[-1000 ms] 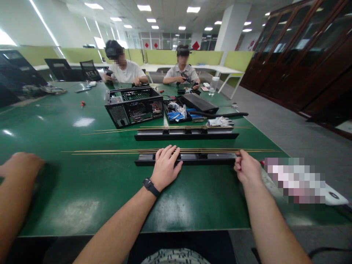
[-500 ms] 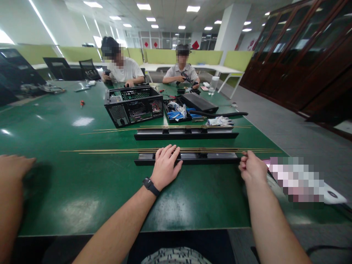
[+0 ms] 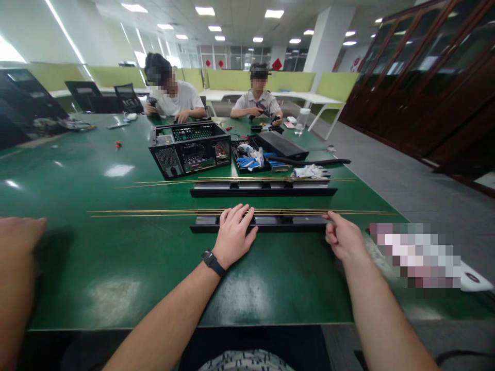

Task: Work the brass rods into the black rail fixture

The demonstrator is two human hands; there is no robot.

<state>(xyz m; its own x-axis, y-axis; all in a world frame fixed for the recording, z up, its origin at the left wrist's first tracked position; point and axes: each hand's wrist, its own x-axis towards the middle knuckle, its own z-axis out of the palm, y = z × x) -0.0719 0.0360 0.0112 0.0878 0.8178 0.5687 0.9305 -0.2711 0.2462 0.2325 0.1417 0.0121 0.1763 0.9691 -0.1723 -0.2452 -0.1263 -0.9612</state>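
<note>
My left hand (image 3: 234,226), with a dark watch on the wrist, lies with fingers spread over several thin brass-coloured rods (image 3: 127,212) and the near black rail (image 3: 305,226). At the rail's right end, my right hand (image 3: 344,234) has its index finger against one rod and the other fingers curled. It appears to pinch that rod's end, though the thumb is mostly hidden. The rods run lengthwise along the rail's metallic channel, past both its ends. Behind it lies a second black rail (image 3: 266,191) with similar rods.
A co-worker's blurred hand (image 3: 23,232) reaches in at left. Farther back are an open black computer case (image 3: 189,150), a tray with blue-white gloves (image 3: 250,157), another glove (image 3: 309,171) and a black tube (image 3: 328,161). Two people sit across the green table (image 3: 154,304).
My right hand has moved left along the near rail, and the nearest rod has slid left with it. My left hand stays in place on the rods.
</note>
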